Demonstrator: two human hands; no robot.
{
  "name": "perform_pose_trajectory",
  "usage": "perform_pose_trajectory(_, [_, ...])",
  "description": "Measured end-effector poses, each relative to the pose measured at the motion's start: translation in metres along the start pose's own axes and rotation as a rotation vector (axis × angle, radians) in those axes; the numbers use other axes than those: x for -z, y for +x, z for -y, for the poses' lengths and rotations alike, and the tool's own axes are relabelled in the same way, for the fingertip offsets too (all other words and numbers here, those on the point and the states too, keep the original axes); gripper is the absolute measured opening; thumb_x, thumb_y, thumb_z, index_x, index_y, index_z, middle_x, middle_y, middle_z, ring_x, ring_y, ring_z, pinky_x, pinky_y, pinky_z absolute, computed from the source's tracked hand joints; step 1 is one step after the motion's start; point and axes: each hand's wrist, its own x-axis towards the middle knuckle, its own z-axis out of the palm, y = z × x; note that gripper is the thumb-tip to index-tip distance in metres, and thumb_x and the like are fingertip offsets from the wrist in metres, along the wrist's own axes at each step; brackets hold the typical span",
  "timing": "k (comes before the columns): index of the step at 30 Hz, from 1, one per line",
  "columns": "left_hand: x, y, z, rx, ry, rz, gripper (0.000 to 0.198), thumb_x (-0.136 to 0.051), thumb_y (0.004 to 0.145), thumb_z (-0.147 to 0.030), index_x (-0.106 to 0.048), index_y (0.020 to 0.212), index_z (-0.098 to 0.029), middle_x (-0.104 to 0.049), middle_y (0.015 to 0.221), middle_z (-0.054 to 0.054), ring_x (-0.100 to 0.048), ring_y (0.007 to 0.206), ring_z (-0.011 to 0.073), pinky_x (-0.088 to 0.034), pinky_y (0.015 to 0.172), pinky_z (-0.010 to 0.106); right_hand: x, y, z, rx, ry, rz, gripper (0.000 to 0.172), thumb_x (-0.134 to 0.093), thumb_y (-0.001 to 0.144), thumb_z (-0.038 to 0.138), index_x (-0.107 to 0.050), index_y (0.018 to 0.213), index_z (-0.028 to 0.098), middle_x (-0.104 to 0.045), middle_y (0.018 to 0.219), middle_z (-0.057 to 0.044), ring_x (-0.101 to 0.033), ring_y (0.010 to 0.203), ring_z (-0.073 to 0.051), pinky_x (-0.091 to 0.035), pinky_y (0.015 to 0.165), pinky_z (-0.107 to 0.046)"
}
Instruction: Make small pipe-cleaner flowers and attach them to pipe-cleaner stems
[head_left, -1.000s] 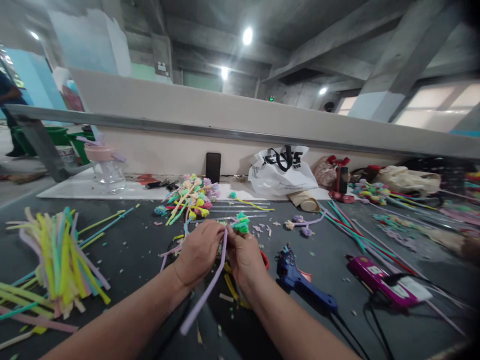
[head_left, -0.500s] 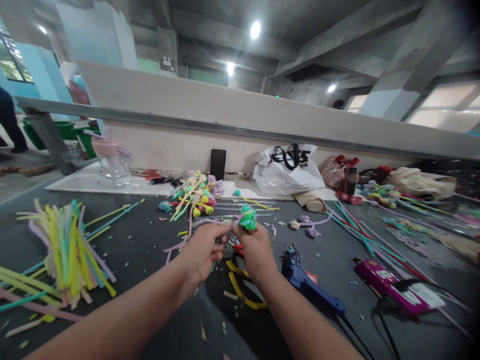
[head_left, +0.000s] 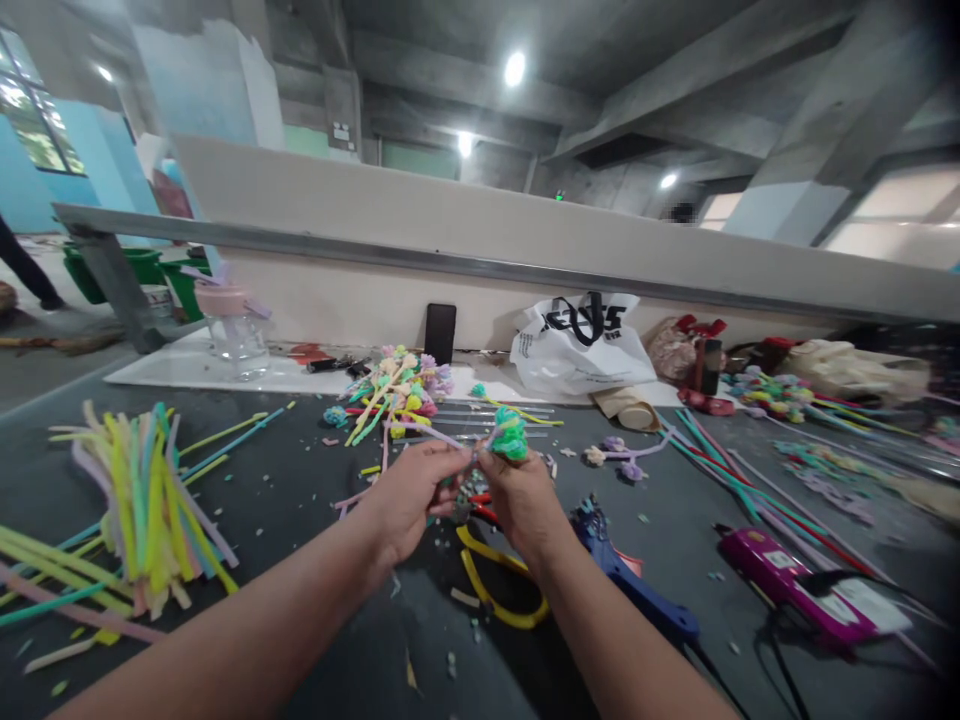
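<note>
My right hand (head_left: 523,500) is closed around the base of a green pipe-cleaner flower (head_left: 511,436), its curled head showing above the thumb. Close beside it, my left hand (head_left: 420,490) pinches at the same spot, and the fingertips of both hands nearly meet. A purple pipe-cleaner stem (head_left: 436,431) runs leftward from between the fingers. What exactly the left fingertips grip is partly hidden. Below the hands lies a yellow-handled cutting tool (head_left: 517,615), its front end partly covered. A blue glue gun (head_left: 637,580) rests right of my right forearm.
Left stands a bundle of pastel pipe cleaners (head_left: 146,500). Finished pipe-cleaner flowers (head_left: 405,385) lie behind my hands, near a phone (head_left: 440,333) and a white bag (head_left: 577,345). A magenta corded device (head_left: 787,580) and long pipe cleaners (head_left: 742,475) are at right. Scraps litter the dark tabletop.
The view has shifted slightly, so the scene sits a little farther right and lower. Both hands keep their hold, and the green flower is turned a little.
</note>
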Motion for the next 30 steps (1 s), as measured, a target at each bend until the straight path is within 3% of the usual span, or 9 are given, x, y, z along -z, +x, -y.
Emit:
perform_pose_trajectory(3, [0.001,0.004,0.009,-0.374,0.362,-0.234,0.014,-0.054,0.079,-0.028,-0.059,0.074,-0.016,-0.055,0.065,-0.002,-0.049,0.06,0.0099,-0.039,0.056,0.021,-0.009,-0.005,-0.009,-0.053,0.108,-0.059,0.018,-0.077,0.056,0.028,-0.064,0.065,0.021,-0.063,0.062,0.004,-0.054,0.057,-0.01,-0.043,0.058,-0.023])
perform_pose_trajectory(5, [0.004,0.006,0.014,-0.592,0.611,-0.346,0.012,-0.054,0.079,-0.024,-0.062,0.077,-0.016,-0.061,0.076,0.002,-0.055,0.073,0.0143,-0.043,0.071,0.027,-0.014,-0.008,-0.013,-0.118,0.171,-0.079,0.018,-0.077,0.056,0.026,-0.064,0.066,0.02,-0.064,0.063,0.003,-0.055,0.056,-0.01,-0.043,0.057,-0.023])
perform_pose_trajectory(8, [0.01,0.007,0.019,-0.875,0.852,-0.354,0.012,-0.051,0.082,-0.019,-0.062,0.08,-0.016,-0.062,0.08,0.004,-0.055,0.079,0.0162,-0.043,0.078,0.03,-0.017,-0.011,-0.016,-0.176,0.291,-0.133,0.021,-0.079,0.051,0.017,-0.065,0.067,0.02,-0.066,0.065,0.004,-0.057,0.06,-0.01,-0.043,0.059,-0.022])
perform_pose_trajectory(11, [0.015,0.006,0.021,-1.014,0.989,-0.278,0.013,-0.046,0.085,-0.017,-0.059,0.083,-0.017,-0.06,0.08,0.004,-0.054,0.08,0.0165,-0.043,0.079,0.031,-0.018,-0.013,-0.015,-0.167,0.332,-0.178,0.023,-0.079,0.049,0.013,-0.065,0.067,0.019,-0.066,0.063,0.005,-0.057,0.061,-0.01,-0.042,0.058,-0.021])
perform_pose_trajectory(15, [0.017,0.003,0.019,-1.001,1.064,-0.251,0.015,-0.043,0.086,-0.016,-0.058,0.087,-0.018,-0.06,0.084,0.005,-0.053,0.083,0.0177,-0.042,0.083,0.032,-0.021,-0.016,-0.013,-0.18,0.34,-0.156,0.021,-0.077,0.054,0.014,-0.066,0.07,0.02,-0.066,0.068,0.004,-0.057,0.063,-0.01,-0.043,0.059,-0.021])
perform_pose_trajectory(20, [0.018,0.0,0.017,-0.939,1.074,-0.123,0.021,-0.041,0.084,-0.011,-0.06,0.083,-0.02,-0.06,0.087,0.007,-0.052,0.088,0.0187,-0.04,0.086,0.031,-0.024,-0.017,-0.013,-0.192,0.354,-0.183,0.02,-0.079,0.054,0.018,-0.064,0.067,0.02,-0.063,0.063,0.005,-0.054,0.059,-0.009,-0.043,0.058,-0.021])
perform_pose_trajectory(26, [0.01,-0.001,0.017,-0.857,0.898,-0.246,0.008,-0.05,0.082,-0.02,-0.058,0.082,-0.02,-0.059,0.085,0.005,-0.052,0.086,0.0187,-0.039,0.082,0.03,-0.025,-0.015,-0.013,-0.082,0.229,-0.196,0.019,-0.077,0.055,0.02,-0.063,0.067,0.019,-0.062,0.064,0.004,-0.052,0.057,-0.01,-0.041,0.058,-0.022])
perform_pose_trajectory(30, [-0.001,-0.001,0.018,-0.688,0.688,-0.33,0.012,-0.05,0.081,-0.024,-0.058,0.073,-0.019,-0.056,0.074,0.001,-0.051,0.075,0.0157,-0.038,0.073,0.026,-0.025,-0.014,-0.013,-0.017,0.165,-0.146,0.014,-0.075,0.057,0.021,-0.064,0.065,0.018,-0.06,0.06,0.004,-0.047,0.053,-0.009,-0.039,0.055,-0.021])
